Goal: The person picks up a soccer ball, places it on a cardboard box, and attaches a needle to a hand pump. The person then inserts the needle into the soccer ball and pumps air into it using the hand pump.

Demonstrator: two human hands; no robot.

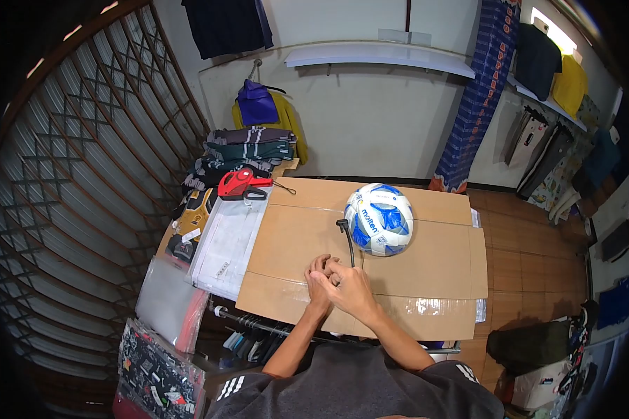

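On the brown cardboard (300, 244) rests a white and blue ball (379, 220) marked "molten". In front of it my left hand (320, 274) and my right hand (349, 287) meet, fingers bent and pressed together. A thin black hose (350, 246) with a black fitting at its upper end rises from my right hand, beside the ball's left side. Whatever lies between the fingers of my left hand is too small or hidden to make out.
A red and black handheld tool (242, 184) lies at the table's left, near folded clothes (250, 148) and plastic-wrapped white packages (228, 241). Below the front edge runs a metal rail (258, 322) with hanging garments. A blue banner-wrapped pillar (476, 98) stands behind at right.
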